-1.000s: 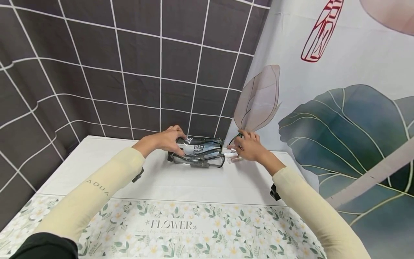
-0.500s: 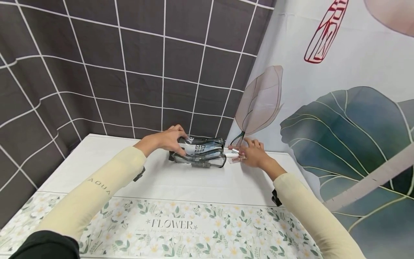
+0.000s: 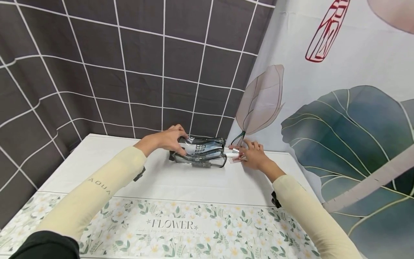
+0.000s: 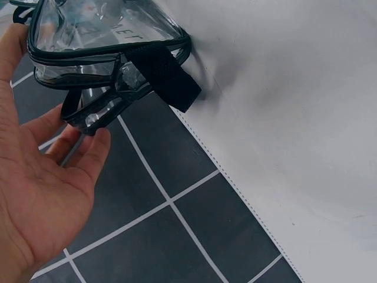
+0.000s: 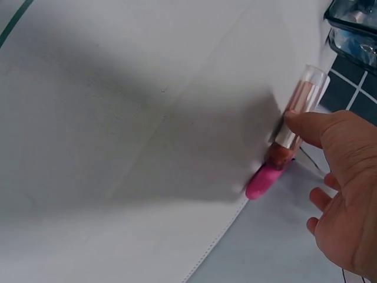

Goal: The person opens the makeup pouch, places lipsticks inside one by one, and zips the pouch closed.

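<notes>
My left hand (image 3: 168, 140) holds the left end of a clear cosmetic bag (image 3: 201, 147) with black trim, lying on its side. In the left wrist view several fingertips touch the lower corner of the bag (image 4: 112, 62), near a black strap. At the bag's right end, my right hand (image 3: 253, 154) is at a small group of slim cosmetic tubes (image 3: 233, 154). In the right wrist view its thumb lies on a clear-capped lip gloss tube (image 5: 297, 106); a bright pink tip (image 5: 264, 181) shows beyond it. The index finger is mostly hidden behind the tube.
The white table (image 3: 155, 183) has a flowered runner (image 3: 171, 233) along its front. A dark gridded cloth (image 3: 142, 72) hangs behind, and a white cloth with leaf prints (image 3: 349, 136) hangs at the right. Inside the bag lies a pale blue packet (image 3: 191, 148).
My right hand has come down slightly and to the right, onto the tubes, then stayed nearly still. The left hand keeps its hold on the bag.
</notes>
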Demonstrator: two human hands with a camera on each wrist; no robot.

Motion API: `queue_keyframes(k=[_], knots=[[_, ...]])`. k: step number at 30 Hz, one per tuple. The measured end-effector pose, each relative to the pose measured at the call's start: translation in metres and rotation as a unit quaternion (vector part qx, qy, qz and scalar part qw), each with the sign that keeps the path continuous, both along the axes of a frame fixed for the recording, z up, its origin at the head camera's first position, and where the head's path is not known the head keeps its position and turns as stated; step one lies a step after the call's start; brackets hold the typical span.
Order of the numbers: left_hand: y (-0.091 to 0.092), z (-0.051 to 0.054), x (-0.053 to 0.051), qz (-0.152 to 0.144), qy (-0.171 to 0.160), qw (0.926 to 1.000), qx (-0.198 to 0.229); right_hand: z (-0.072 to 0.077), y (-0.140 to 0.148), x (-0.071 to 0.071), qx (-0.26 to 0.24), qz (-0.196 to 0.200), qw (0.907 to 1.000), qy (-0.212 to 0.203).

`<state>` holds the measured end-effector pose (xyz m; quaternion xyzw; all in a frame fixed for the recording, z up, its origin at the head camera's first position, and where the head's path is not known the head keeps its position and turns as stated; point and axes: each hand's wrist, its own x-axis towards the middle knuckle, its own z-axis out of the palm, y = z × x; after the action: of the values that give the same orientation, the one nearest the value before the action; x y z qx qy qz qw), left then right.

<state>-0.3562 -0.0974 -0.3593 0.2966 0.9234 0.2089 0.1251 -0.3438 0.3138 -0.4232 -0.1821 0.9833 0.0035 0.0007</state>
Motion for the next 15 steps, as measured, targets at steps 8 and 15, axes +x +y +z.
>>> queue_keyframes(k=[8, 15], knots=[[-0.0035, -0.0030, -0.0011, 0.001, 0.003, 1.0000, 0.002, -0.0065, -0.0049, 0.0009, 0.004, 0.015, 0.9998, 0.007], [0.0002, -0.0021, -0.0028, -0.006, 0.010, 0.9999, 0.001, -0.0042, -0.0045, 0.0060, 0.012, 0.012, 0.9997, 0.016]])
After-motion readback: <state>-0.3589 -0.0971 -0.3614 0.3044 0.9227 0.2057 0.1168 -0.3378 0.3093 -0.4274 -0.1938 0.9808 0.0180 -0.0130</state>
